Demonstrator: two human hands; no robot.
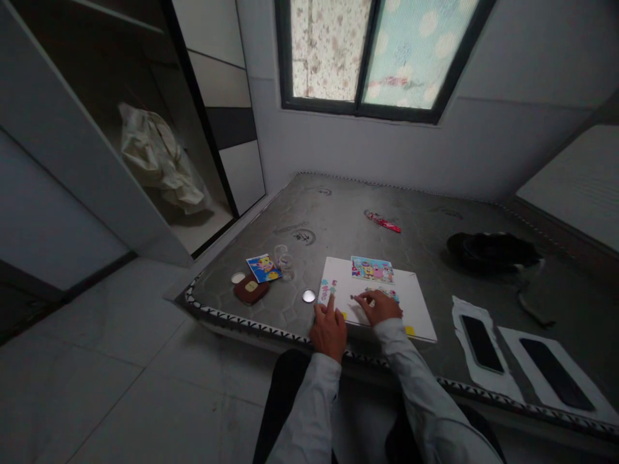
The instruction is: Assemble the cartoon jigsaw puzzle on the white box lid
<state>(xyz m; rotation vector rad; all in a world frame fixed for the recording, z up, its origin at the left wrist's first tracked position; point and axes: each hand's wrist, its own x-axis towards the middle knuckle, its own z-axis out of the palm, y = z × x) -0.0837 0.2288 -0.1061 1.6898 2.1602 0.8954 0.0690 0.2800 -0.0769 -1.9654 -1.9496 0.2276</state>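
A flat white box (416,306) lies near the mattress edge in front of me. My left hand (329,330) rests at its left side, index finger stretched out beside small pink and teal sticker-like pieces (325,291). Over the middle of the box, my right hand (380,307) pinches a tiny dark piece (353,297) between thumb and finger; its kind is too small to make out. A colourful cartoon card (372,269) lies along the box's far edge. Another colourful strip (393,294) is partly hidden behind my right hand.
On the grey mattress (333,212), left of the box, are a shiny round disc (309,296), a brown case (249,291), a blue cartoon card (264,267) and clear plastic cups (285,263). A red wrapper-like strip (383,222), black bag-like item (493,251) and two phones (481,343) lie beyond and rightward.
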